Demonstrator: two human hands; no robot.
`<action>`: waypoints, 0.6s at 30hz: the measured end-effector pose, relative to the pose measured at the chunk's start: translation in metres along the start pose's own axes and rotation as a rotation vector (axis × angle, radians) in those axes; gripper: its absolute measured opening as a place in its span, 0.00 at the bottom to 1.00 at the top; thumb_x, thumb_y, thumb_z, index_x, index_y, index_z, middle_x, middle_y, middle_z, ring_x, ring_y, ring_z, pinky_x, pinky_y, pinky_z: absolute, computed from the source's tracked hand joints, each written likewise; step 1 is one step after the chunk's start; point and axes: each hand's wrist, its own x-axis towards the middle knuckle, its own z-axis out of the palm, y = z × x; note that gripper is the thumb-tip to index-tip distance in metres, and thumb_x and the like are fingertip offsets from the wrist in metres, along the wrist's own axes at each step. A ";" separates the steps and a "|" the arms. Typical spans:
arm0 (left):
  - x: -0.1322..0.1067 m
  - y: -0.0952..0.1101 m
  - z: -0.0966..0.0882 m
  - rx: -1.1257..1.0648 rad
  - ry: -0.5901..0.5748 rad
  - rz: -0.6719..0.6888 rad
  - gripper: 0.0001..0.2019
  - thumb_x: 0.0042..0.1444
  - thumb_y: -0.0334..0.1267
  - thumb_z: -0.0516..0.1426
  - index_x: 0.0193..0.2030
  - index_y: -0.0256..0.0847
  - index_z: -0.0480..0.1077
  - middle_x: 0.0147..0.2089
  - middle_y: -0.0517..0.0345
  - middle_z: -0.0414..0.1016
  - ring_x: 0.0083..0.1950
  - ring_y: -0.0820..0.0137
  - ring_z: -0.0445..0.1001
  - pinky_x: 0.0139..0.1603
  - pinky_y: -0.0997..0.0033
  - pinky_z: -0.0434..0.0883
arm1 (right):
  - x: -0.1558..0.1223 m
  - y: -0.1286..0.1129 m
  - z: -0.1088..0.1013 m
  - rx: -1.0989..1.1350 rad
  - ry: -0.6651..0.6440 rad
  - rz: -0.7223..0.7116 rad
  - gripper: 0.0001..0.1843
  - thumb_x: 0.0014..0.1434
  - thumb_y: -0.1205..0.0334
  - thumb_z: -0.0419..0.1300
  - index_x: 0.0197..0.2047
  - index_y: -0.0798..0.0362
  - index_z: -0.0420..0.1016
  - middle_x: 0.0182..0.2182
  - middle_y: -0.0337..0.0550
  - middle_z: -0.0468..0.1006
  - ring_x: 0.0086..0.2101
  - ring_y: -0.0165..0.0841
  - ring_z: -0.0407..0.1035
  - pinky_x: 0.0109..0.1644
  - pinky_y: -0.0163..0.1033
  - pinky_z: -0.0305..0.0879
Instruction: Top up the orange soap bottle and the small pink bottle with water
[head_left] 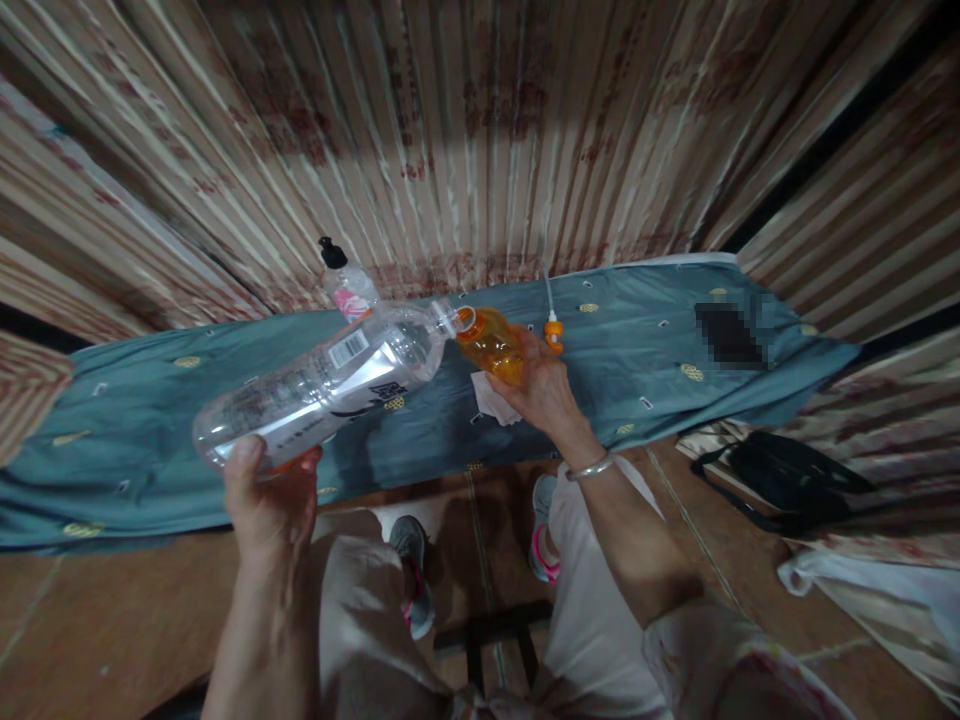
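Observation:
My left hand (271, 490) grips the base of a large clear plastic bottle (322, 385), tipped on its side with its open neck pointing right. My right hand (541, 385) holds a small orange bottle (491, 343) tilted toward it, so the two mouths meet above the board. Under my right hand lies a white tissue (491, 400). All this is over a long ironing board with a teal patterned cover (150, 430). A silver bangle sits on my right wrist.
A spray bottle with a black cap and pink label (346, 283) stands at the board's far edge. A small orange cap on a white cord (553, 332) lies right of the orange bottle. Striped curtains hang behind. A black bag (787, 475) lies on the floor at right.

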 end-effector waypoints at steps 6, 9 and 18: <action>0.001 -0.001 -0.005 0.030 -0.036 -0.020 0.26 0.32 0.51 0.75 0.41 0.51 0.79 0.48 0.50 0.81 0.47 0.55 0.77 0.20 0.73 0.55 | 0.000 -0.001 -0.001 0.013 -0.007 0.006 0.31 0.64 0.56 0.65 0.67 0.56 0.63 0.57 0.60 0.79 0.57 0.52 0.76 0.61 0.61 0.76; 0.001 -0.001 -0.003 0.018 -0.026 -0.002 0.26 0.32 0.51 0.75 0.41 0.49 0.78 0.48 0.51 0.81 0.48 0.55 0.77 0.20 0.74 0.54 | 0.000 -0.001 -0.001 0.007 -0.001 0.012 0.30 0.64 0.56 0.65 0.66 0.55 0.64 0.56 0.59 0.80 0.56 0.51 0.77 0.60 0.60 0.77; 0.003 -0.003 -0.008 0.024 -0.022 -0.003 0.27 0.32 0.51 0.75 0.42 0.51 0.79 0.45 0.51 0.80 0.47 0.54 0.77 0.20 0.73 0.53 | 0.000 0.000 0.000 0.022 -0.010 0.012 0.31 0.63 0.57 0.65 0.66 0.56 0.62 0.56 0.60 0.79 0.56 0.52 0.77 0.60 0.61 0.76</action>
